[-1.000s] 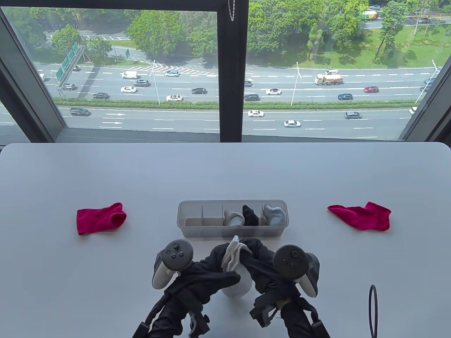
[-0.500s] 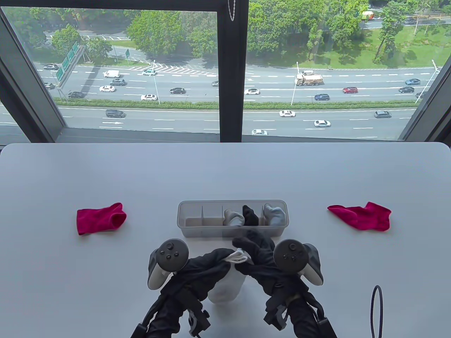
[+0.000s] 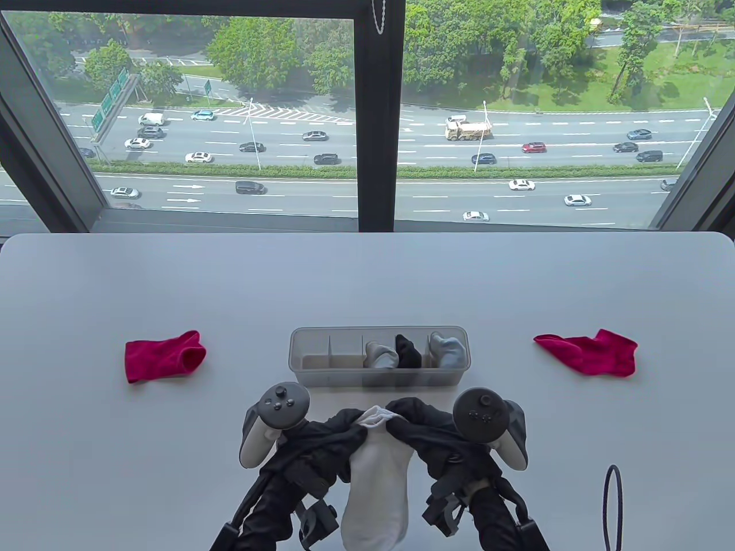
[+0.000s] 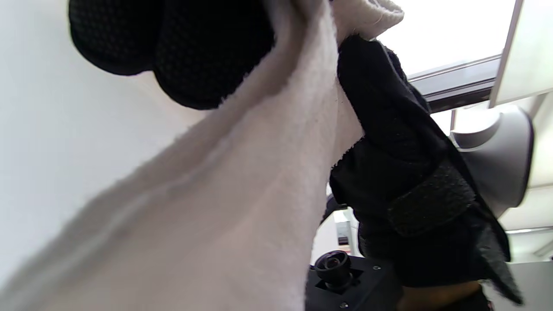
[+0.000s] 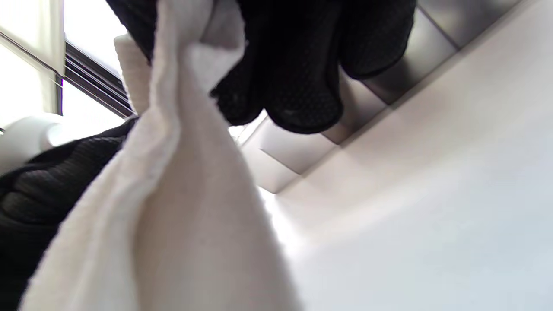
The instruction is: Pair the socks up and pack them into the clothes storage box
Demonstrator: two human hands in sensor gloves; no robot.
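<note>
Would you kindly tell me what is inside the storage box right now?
The storage box holds a grey bundle, a black bundle and a blue-grey bundle toward its right end. Its two left compartments look bare. The bundles hide whatever lies beneath them.

A pale, matte counter (image 3: pixel 367 275) with rounded far corners fills the lower half of the table view. Beyond its far edge stands a large window (image 3: pixel 189 115) split by a thick dark mullion (image 3: pixel 376 115), with slanted dark frame bars at both sides. A thin bead chain (image 3: pixel 377 16) hangs at the top of the mullion. Through the glass lies a multi-lane highway (image 3: pixel 367 195) with cars, a green hedge (image 3: pixel 367 171) down its middle, road signs (image 3: pixel 112 97), trees (image 3: pixel 459 46) and lawn (image 3: pixel 660 80). Bright daylight comes in, evenly lighting the counter.
</note>
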